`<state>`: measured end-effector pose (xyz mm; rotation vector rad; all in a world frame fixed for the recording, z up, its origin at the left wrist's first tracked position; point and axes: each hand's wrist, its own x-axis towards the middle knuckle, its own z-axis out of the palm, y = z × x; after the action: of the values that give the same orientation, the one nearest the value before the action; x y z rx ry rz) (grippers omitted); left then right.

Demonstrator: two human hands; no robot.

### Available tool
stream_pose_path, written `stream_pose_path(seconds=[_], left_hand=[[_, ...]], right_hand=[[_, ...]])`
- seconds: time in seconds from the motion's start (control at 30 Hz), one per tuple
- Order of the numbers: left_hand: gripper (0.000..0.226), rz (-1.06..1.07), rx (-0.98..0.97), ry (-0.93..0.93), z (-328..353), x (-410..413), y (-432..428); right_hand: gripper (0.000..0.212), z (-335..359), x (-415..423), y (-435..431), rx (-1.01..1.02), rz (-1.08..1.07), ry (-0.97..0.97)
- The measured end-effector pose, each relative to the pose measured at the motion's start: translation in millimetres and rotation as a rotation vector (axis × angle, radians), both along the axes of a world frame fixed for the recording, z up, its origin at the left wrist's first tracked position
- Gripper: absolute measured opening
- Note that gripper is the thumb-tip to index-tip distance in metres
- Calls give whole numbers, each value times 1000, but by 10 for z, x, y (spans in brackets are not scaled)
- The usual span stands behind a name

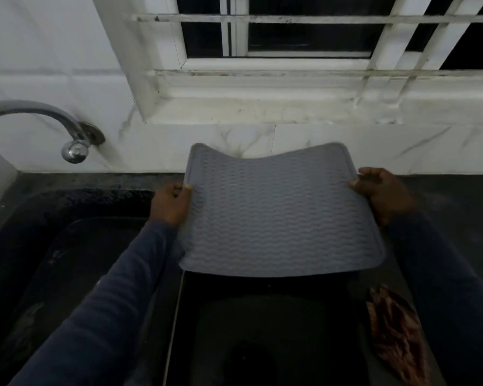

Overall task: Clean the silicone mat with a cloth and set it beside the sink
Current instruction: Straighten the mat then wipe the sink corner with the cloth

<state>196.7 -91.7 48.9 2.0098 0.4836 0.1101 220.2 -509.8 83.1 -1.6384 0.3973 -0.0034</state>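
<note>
Mat: grey silicone mat (279,210), ribbed, held up over dark surface (444,196), just right of sink (67,246); far edge sags at centre.
L hand: left hand (171,205) at mat's 9 o'clock edge, fingers (188,187) closed on it.
R hand: right hand (385,195) at 3 o'clock edge, fingers pinched shut on it.
Cloth: reddish patterned cloth (396,338) on surface, 5 o'clock of mat, apart.
Tap: tap (39,118) at 10 o'clock.

A person in dark blue sleeves holds a grey ribbed silicone mat (279,210) by its two side edges, left hand (171,203) at nine o'clock, right hand (382,193) at three, each grip pinching the rim. The mat sags across its middle above the dark table (444,196). A black sink (76,260) lies at eight o'clock, a chrome tap (39,121) at ten, a patterned cloth (393,335) at five.
</note>
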Motion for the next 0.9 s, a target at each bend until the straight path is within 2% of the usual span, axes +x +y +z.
stream_pose_path(seconds=[0.07, 0.13, 0.17, 0.23, 0.37, 0.5, 0.67, 0.9], left_hand=[[35, -39, -173, 215, -392, 34, -32], [32, -136, -80, 304, -695, -164, -68], [30, -150, -3, 295, -798, -253, -75], [28, -90, 3, 248, -956, -390, -76], [25, -53, 27, 224, -1022, -393, -68], [13, 23, 97, 83, -808, -390, -186], [8, 38, -84, 175, -869, -621, -332], [13, 10, -88, 181, -873, -629, -328]], right_hand=[[23, -477, 113, -54, -189, 84, 207], [28, -976, 48, -116, -501, 160, 380], [30, -1110, -30, -111, -558, 114, 387], [30, -1260, -175, -112, -536, 4, 342], [32, -1167, -232, -90, -570, 62, 362], [30, -1060, -281, -122, -642, -21, 264], [30, -1169, -471, -163, -684, -14, 330], [33, -1147, -414, -184, -616, -23, 344]])
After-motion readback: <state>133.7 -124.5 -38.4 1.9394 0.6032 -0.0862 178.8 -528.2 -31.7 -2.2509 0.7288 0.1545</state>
